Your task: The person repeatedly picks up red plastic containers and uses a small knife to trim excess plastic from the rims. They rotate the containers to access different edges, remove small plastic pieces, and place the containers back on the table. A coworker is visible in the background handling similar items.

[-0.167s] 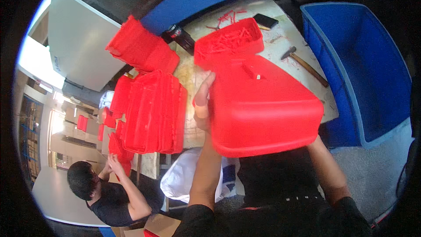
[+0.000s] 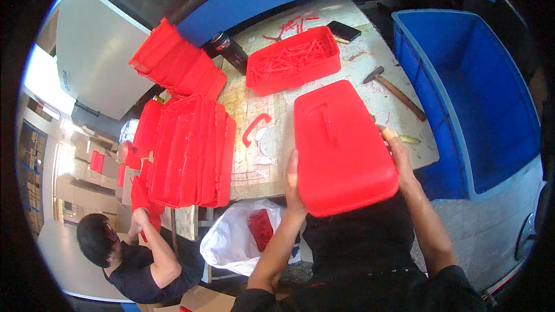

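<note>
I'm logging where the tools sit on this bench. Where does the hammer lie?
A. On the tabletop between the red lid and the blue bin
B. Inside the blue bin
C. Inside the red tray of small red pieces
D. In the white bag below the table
A: the hammer lies flat on the table, right of the red lid held by both hands and left of the blue bin.

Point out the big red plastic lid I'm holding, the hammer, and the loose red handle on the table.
Big red plastic lid [image 2: 341, 150], head view, middle of its flat top.
Wooden-handled hammer [image 2: 399, 93], head view, mid-handle.
Loose red plastic handle [image 2: 255, 126], head view, middle of its curved bar.
</note>
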A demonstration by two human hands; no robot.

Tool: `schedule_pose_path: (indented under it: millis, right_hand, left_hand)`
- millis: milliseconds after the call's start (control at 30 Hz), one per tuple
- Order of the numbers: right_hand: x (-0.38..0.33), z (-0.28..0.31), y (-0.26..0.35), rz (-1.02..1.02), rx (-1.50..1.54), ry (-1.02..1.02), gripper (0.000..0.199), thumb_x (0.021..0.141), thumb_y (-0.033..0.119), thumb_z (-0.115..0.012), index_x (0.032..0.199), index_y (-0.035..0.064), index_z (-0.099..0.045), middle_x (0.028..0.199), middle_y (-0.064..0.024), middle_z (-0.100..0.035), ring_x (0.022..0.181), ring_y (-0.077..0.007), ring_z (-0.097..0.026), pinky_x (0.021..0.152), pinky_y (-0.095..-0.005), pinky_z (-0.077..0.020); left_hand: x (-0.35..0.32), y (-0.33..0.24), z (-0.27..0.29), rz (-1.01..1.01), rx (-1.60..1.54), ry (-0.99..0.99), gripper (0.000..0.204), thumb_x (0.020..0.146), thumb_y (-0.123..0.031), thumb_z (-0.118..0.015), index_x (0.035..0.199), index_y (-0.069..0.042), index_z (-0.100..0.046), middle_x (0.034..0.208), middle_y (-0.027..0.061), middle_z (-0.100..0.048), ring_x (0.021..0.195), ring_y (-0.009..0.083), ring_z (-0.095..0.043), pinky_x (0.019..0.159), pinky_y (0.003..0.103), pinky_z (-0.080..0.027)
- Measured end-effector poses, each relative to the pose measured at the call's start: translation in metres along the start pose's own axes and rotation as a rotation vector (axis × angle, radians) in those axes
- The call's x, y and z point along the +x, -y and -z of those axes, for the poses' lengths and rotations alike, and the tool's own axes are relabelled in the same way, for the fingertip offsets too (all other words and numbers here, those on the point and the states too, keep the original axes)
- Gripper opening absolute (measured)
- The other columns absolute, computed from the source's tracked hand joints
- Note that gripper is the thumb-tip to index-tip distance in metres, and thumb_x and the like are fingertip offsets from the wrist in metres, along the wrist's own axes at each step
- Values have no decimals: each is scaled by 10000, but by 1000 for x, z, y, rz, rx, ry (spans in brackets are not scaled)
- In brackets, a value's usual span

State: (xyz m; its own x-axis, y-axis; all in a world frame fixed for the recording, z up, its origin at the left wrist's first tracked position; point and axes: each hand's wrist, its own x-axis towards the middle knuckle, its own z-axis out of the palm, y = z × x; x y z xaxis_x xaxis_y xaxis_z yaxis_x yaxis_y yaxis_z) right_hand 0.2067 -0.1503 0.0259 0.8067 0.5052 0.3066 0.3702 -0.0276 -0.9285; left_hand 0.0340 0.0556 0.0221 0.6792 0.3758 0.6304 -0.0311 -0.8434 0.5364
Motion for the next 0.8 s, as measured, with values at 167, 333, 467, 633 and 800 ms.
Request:
schedule_pose_path:
  millis: [167, 333, 467, 633, 800]
  right_hand:
    - [24, -11, 15, 44, 249, -24, 438, 880, 169, -713, 1265, 7, -582, 1152, -102, -651, 1024, -215, -639, 833, -325, -522]
    - [92, 1, 92, 350, 209, -77, 445, 869, 32, -726, 1277, 5, -550, 1161, -114, -648, 942, -153, -656, 833, -292, -546]
    - [105, -3, 139, 342, 148, -227, 359, 902, -22, -644, 1253, 27, -583, 1064, -109, -677, 895, -169, -678, 749, -283, -567]
    - [81, -18, 128, 506, -233, -105, 244, 855, 33, -732, 1087, 8, -657, 861, -146, -685, 711, -221, -695, 625, -303, -545]
    - [97, -46, 111, 263, -421, 84, 350, 905, 144, -704, 1175, -43, -583, 870, -188, -684, 725, -252, -705, 610, -338, -545]
  left_hand:
    - [16, 1, 3, -64, -66, -213, 442, 941, -163, -596, 1330, 42, -554, 1364, 206, -571, 1276, 351, -542, 1088, 448, -430]
    - [123, -40, 68, -39, -346, -580, 498, 875, -80, -619, 1347, 35, -507, 1333, 176, -592, 1207, 284, -591, 1057, 420, -463]
    - [179, -56, 117, 136, -691, -422, 601, 669, 127, -570, 1258, 12, -554, 1164, 130, -651, 1014, 255, -656, 898, 379, -539]
    - [184, -25, 105, 572, -860, -108, 692, 674, 159, -506, 1344, -13, -488, 1218, 137, -636, 1049, 254, -656, 877, 348, -557]
    - [163, -6, 84, 761, -1047, -85, 673, 658, 169, -495, 1307, -7, -510, 1173, 149, -647, 1013, 280, -674, 829, 388, -584]
